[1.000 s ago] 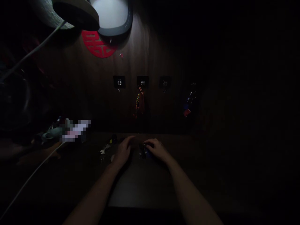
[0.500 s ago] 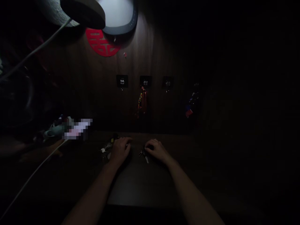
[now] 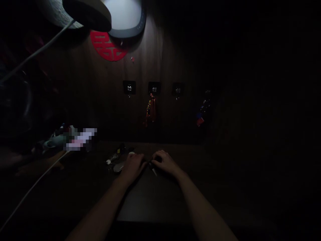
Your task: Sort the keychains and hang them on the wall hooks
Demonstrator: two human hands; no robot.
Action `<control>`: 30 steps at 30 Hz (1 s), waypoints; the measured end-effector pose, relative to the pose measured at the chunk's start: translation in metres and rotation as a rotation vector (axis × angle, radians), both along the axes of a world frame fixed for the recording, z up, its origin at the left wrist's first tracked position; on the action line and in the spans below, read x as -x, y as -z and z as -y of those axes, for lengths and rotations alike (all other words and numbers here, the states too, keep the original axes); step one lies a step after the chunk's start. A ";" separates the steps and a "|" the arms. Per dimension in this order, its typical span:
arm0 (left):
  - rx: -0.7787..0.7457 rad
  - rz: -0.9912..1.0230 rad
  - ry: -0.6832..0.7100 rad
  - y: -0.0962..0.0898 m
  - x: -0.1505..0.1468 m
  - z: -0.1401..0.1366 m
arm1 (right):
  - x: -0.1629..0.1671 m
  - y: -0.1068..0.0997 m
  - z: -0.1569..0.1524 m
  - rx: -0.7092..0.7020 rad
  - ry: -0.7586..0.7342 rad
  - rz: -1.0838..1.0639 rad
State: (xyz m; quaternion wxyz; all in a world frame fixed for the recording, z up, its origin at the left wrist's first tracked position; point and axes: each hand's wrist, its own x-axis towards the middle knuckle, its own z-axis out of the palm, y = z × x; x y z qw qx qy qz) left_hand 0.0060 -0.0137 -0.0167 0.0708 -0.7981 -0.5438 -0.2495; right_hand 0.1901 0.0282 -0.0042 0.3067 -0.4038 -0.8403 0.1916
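Observation:
In the dim light over the dark wooden desk (image 3: 147, 204), a small bunch of keys (image 3: 153, 171) hangs between my two hands, one silver blade pointing down toward me. My right hand (image 3: 165, 163) is closed, thumb and fingers pinching the bunch at its dark top end. From the other side my left hand (image 3: 132, 166) meets it, fingers curled and the thumb tip at the same dark part. The fingertips are partly lost in shadow. Just left of my left hand lie another key bunch (image 3: 111, 159) and a grey rounded object (image 3: 118, 167), partly covered by the hand.
A lamp (image 3: 87, 15) hangs at the upper left, its white cable (image 3: 37, 53) running down. Behind are a red paper cutout (image 3: 107, 48) and dark wall hooks (image 3: 129, 87), with a beaded ornament (image 3: 151, 108) on one. A pixelated bright screen (image 3: 81, 140) stands left.
My left hand has moved right, away from the things on the left, and reached the keys. My right hand has shifted slightly left with the keys. More of the grey object shows.

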 end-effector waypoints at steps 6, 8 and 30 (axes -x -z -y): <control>-0.101 0.219 0.117 -0.005 -0.002 0.002 | 0.010 -0.004 0.008 0.015 -0.014 -0.134; -0.156 0.287 0.121 -0.006 -0.003 0.003 | 0.014 -0.002 0.008 0.041 -0.021 -0.183; -0.161 0.431 -0.018 -0.005 0.010 -0.004 | 0.003 -0.031 -0.014 0.200 0.206 -0.901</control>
